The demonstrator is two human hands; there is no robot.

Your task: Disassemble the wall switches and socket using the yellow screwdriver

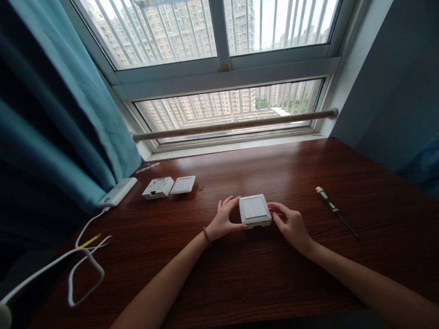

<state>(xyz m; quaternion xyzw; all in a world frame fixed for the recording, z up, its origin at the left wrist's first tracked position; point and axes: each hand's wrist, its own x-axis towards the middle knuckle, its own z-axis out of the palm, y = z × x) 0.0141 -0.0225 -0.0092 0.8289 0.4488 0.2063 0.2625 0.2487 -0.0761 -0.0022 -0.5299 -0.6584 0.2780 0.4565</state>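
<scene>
A white wall switch [253, 207] with several rocker keys sits on a box-like base, just in front of me on the desk. My left hand [224, 220] grips its left side, thumb at the near corner and index finger at the far corner. From the right, my right hand [291, 226] has its curled fingers at the switch's right edge, thumb bent beneath the index finger. Off to the right lies a screwdriver [327, 199] with a dark and cream handle, its shaft pointing toward me.
To the left on the brown wooden desk [219, 283] are a white mounting box [157, 188], a white socket panel [183, 184] and small screws [200, 188]. A white power strip [118, 192] with a looped cable [87, 253] lies by the blue curtain [75, 91]. A barred window stands behind.
</scene>
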